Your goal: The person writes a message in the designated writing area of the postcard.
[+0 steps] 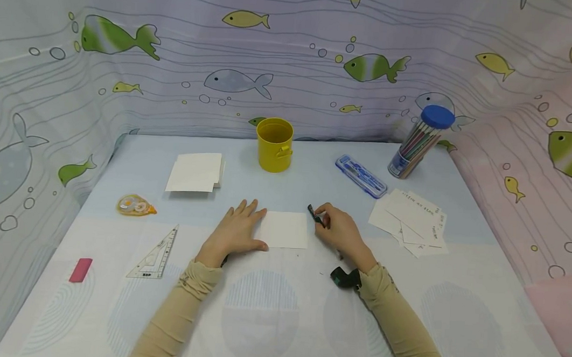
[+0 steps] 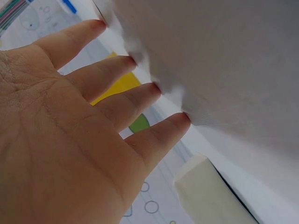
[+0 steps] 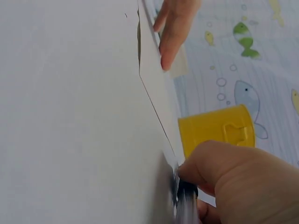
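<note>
One eraser (image 1: 80, 270), correction tape (image 1: 135, 205), set square (image 1: 152, 258), then left hand (image 1: 235, 231), grip spread, holding nothing, at blank card (image 1: 285, 229)'s left edge. Dark pen-like item (image 1: 315, 215) beside right edge, pinched in right hand (image 1: 340, 230) grip; pencil case (image 1: 361, 176), written cards (image 1: 412, 220) beyond.

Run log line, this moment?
left hand: spread at white card's left edge | right hand: holds dark pen-like item near card's right edge | yellow bucket: beyond card

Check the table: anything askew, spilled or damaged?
Nothing looks spilled or damaged. Only mild untidiness: the written cards on the right overlap at different angles instead of being squared up, and the blank stack at back left has uneven edges, with a lower sheet poking out on its right side.
</note>
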`<control>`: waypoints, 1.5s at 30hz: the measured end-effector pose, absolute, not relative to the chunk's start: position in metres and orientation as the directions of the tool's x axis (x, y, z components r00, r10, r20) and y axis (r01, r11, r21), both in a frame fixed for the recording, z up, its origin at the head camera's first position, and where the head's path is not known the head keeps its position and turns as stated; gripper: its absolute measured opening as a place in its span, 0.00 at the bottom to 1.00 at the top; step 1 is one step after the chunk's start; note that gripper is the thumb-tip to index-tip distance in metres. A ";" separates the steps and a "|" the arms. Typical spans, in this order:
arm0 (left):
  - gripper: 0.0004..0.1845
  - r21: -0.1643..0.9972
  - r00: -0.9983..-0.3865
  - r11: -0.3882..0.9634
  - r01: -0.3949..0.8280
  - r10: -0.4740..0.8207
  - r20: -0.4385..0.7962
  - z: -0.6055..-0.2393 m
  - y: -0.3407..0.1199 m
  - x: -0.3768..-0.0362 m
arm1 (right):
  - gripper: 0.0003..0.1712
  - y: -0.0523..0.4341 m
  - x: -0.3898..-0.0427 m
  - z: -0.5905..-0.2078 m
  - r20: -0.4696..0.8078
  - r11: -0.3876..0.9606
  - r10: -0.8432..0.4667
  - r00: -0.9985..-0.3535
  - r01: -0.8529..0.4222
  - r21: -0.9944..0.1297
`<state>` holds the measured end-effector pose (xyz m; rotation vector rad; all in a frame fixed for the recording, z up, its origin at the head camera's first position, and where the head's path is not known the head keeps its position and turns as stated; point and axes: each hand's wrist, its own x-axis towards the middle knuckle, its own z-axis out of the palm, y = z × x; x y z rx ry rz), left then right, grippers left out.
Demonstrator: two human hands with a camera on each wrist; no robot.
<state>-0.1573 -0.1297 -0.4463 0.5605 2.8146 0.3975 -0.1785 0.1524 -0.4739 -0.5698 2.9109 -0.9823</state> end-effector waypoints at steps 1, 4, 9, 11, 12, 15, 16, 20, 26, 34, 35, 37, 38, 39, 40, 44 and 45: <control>0.51 0.311 -0.897 0.889 0.337 0.404 -0.181 -0.446 -0.130 -0.157 | 0.15 0.152 -0.179 -0.474 0.102 0.733 -0.337 -0.936 -0.329 -0.595; 0.51 0.312 -0.896 0.887 0.339 0.406 -0.180 -0.446 -0.129 -0.157 | 0.14 0.153 -0.180 -0.475 0.108 0.739 -0.311 -0.944 -0.312 -0.597; 0.51 0.319 -0.892 0.887 0.334 0.407 -0.196 -0.446 -0.130 -0.158 | 0.11 0.154 -0.179 -0.477 0.157 0.733 -0.308 -0.938 -0.339 -0.590; 0.50 0.334 -0.892 0.884 0.328 0.406 -0.199 -0.445 -0.130 -0.158 | 0.11 0.153 -0.179 -0.476 0.183 0.718 -0.321 -0.929 -0.364 -0.594; 0.49 0.342 -0.893 0.882 0.325 0.405 -0.198 -0.444 -0.130 -0.158 | 0.10 0.153 -0.179 -0.476 0.192 0.709 -0.328 -0.925 -0.375 -0.597; 0.45 0.369 -0.896 0.867 0.334 0.414 -0.160 -0.444 -0.129 -0.159 | 0.10 0.151 -0.177 -0.473 0.208 0.685 -0.359 -0.910 -0.408 -0.603; 0.44 0.381 -0.897 0.858 0.344 0.420 -0.137 -0.444 -0.129 -0.159 | 0.10 0.150 -0.177 -0.471 0.210 0.680 -0.371 -0.905 -0.418 -0.602; 0.40 0.422 -0.892 0.821 0.385 0.448 -0.056 -0.444 -0.125 -0.160 | 0.11 0.147 -0.174 -0.467 0.202 0.678 -0.414 -0.888 -0.449 -0.582; 0.37 0.461 -0.886 0.791 0.402 0.462 -0.020 -0.444 -0.123 -0.161 | 0.11 0.143 -0.169 -0.461 0.194 0.686 -0.439 -0.877 -0.466 -0.559; 0.36 0.600 -0.877 0.705 0.377 0.480 -0.014 -0.442 -0.120 -0.160 | 0.12 0.139 -0.165 -0.458 0.252 0.678 -0.462 -0.850 -0.522 -0.517; 0.35 0.617 -0.876 0.693 0.374 0.482 -0.011 -0.441 -0.119 -0.160 | 0.11 0.138 -0.164 -0.457 0.268 0.673 -0.468 -0.842 -0.536 -0.510; 0.35 0.649 -0.873 0.666 0.367 0.487 -0.005 -0.440 -0.117 -0.159 | 0.11 0.137 -0.163 -0.455 0.307 0.661 -0.479 -0.822 -0.568 -0.491; 0.34 0.667 -0.871 0.648 0.366 0.491 0.001 -0.440 -0.116 -0.159 | 0.11 0.136 -0.163 -0.454 0.327 0.653 -0.484 -0.812 -0.584 -0.483; 0.34 0.685 -0.869 0.631 0.364 0.495 0.007 -0.439 -0.115 -0.158 | 0.11 0.135 -0.162 -0.454 0.347 0.643 -0.491 -0.799 -0.601 -0.475; 0.33 0.702 -0.867 0.612 0.363 0.499 0.013 -0.439 -0.114 -0.158 | 0.11 0.135 -0.162 -0.453 0.366 0.634 -0.497 -0.786 -0.618 -0.465; 0.30 0.771 -0.859 0.530 0.352 0.511 0.041 -0.439 -0.110 -0.156 | 0.10 0.133 -0.161 -0.452 0.427 0.602 -0.524 -0.737 -0.675 -0.427; 0.30 0.786 -0.857 0.510 0.348 0.514 0.046 -0.440 -0.109 -0.156 | 0.10 0.133 -0.161 -0.452 0.438 0.597 -0.530 -0.726 -0.686 -0.416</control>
